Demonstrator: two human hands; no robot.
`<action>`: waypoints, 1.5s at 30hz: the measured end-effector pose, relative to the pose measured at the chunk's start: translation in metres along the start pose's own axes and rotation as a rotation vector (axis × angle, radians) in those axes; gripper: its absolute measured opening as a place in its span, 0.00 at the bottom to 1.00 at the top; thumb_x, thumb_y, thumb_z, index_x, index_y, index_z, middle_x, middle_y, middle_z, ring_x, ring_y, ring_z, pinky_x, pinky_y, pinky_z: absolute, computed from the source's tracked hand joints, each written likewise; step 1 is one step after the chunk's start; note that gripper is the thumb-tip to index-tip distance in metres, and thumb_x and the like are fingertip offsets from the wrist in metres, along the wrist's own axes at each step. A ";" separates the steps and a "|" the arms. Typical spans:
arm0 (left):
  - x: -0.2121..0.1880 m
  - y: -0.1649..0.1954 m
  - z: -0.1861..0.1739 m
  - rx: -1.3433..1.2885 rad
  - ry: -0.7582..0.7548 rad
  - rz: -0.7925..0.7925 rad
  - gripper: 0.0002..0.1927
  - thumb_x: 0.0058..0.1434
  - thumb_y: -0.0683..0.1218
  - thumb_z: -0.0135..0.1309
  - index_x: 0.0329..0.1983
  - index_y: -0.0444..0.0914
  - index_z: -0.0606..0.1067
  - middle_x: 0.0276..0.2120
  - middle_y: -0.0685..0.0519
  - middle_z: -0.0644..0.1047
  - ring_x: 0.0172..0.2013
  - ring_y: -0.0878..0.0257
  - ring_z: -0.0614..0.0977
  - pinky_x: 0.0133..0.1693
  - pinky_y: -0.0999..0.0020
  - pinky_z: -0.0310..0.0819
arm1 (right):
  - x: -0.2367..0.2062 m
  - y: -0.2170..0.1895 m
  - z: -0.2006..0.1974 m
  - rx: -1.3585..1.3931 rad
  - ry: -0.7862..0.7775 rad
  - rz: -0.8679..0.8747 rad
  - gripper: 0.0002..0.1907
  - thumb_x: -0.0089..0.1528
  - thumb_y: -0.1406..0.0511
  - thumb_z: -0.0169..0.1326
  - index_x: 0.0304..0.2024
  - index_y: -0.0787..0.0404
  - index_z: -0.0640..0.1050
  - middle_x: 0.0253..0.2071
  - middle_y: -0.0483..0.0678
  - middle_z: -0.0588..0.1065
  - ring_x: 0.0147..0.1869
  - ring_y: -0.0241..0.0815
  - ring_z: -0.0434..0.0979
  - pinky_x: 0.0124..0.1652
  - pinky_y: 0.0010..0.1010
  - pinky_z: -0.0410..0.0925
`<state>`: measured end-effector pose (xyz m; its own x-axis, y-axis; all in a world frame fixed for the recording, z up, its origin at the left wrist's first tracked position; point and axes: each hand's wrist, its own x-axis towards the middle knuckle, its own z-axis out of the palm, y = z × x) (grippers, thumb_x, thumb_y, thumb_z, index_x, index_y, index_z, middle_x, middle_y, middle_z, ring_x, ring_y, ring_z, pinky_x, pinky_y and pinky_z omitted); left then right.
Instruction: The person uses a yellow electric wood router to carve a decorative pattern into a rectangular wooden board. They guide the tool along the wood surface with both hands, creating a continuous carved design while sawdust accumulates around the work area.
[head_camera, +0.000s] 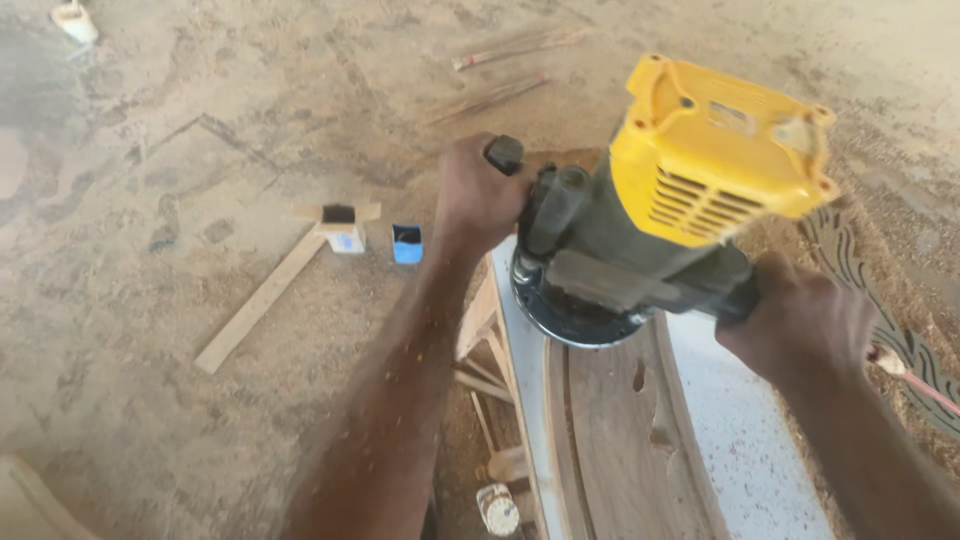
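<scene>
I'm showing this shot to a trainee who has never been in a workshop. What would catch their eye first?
First the power router with its bright yellow top, right of centre, gripped by the left hand and right hand on its side handles. Its round base sits on a curved wooden board over a white panel. To the left, on the sawdust-covered floor, lie a wood strip and a small blue box.

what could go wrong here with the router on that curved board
The router sits at the far end of the curved board, so its base may tip off the edge. The wood is already chipped beside the groove and could tear further. Both hands, left and right, grip close to flying dust.
</scene>
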<state>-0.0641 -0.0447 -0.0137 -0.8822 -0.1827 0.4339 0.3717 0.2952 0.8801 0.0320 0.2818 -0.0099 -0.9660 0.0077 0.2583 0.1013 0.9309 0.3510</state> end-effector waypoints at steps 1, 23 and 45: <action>-0.005 -0.001 0.000 0.026 0.015 0.037 0.09 0.47 0.43 0.60 0.24 0.32 0.76 0.20 0.43 0.77 0.22 0.54 0.78 0.27 0.59 0.72 | -0.008 0.002 0.000 -0.062 -0.016 -0.001 0.16 0.65 0.51 0.50 0.28 0.51 0.74 0.20 0.39 0.72 0.17 0.34 0.69 0.20 0.29 0.64; 0.049 -0.007 0.009 0.032 -0.062 -0.065 0.10 0.49 0.44 0.62 0.22 0.31 0.75 0.18 0.45 0.77 0.20 0.56 0.77 0.26 0.58 0.71 | 0.044 -0.003 0.017 0.023 0.100 -0.050 0.18 0.63 0.50 0.54 0.27 0.53 0.72 0.19 0.41 0.70 0.14 0.34 0.66 0.16 0.29 0.61; 0.131 -0.042 0.031 -0.015 -0.027 -0.002 0.10 0.47 0.42 0.61 0.19 0.33 0.73 0.16 0.47 0.74 0.19 0.61 0.74 0.23 0.60 0.68 | 0.124 -0.024 0.011 0.106 0.044 0.032 0.18 0.62 0.48 0.57 0.36 0.54 0.79 0.23 0.44 0.76 0.20 0.39 0.75 0.23 0.35 0.68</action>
<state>-0.2040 -0.0516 0.0000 -0.8905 -0.1583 0.4266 0.3737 0.2807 0.8841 -0.0931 0.2638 0.0041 -0.9511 0.0242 0.3079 0.1040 0.9638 0.2456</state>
